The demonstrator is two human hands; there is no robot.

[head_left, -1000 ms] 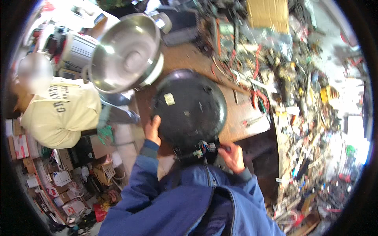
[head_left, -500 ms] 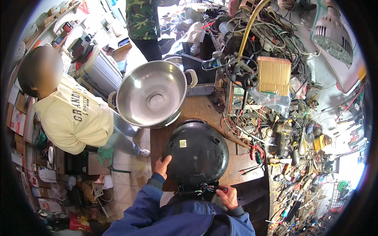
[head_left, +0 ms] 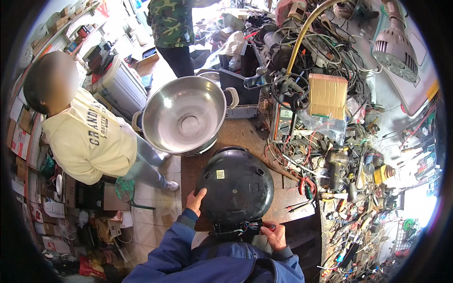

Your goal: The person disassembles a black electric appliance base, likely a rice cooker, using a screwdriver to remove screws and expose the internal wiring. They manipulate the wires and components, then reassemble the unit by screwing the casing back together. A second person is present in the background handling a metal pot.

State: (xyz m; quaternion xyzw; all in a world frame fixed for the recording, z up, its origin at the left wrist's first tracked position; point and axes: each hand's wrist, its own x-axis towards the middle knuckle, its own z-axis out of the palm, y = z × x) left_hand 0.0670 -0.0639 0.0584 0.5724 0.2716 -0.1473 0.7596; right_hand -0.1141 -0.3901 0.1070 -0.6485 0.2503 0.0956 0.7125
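Closest to me is a person in a dark blue zipped jacket (head_left: 222, 262), both arms reaching forward over the near edge of a brown wooden bench (head_left: 288, 200). Right at the jacket's front sits a narrow black housing (head_left: 225, 227), open, with thin multicoloured wires (head_left: 247, 227) bunched near its right end. The right grip (head_left: 275, 236) is clenched on a small red-ended tool (head_left: 272, 228) beside that end; too little of the tool shows for me to say what kind it is. The left grip (head_left: 194, 202) grasps the left edge of a big, round, black domed shell (head_left: 236, 193), thumb along its side, the fingers partly hidden. The shell lies just beyond the housing, dome upward, a small pale square sticker (head_left: 220, 174) on its upper left.

To the right of the shell, a red loop-handled hand tool (head_left: 307, 185) rests among tangled leads. A black-and-yellow power drill (head_left: 338, 165) lies further right in the clutter. Past the shell, a wide shiny steel pan (head_left: 181, 127) with two side handles stands tilted, and off to its right is an orange-and-grey multimeter (head_left: 284, 118). A person in a cream sweatshirt (head_left: 94, 141) stands left of the pan; farthest back, another wears a green camouflage top (head_left: 171, 23).
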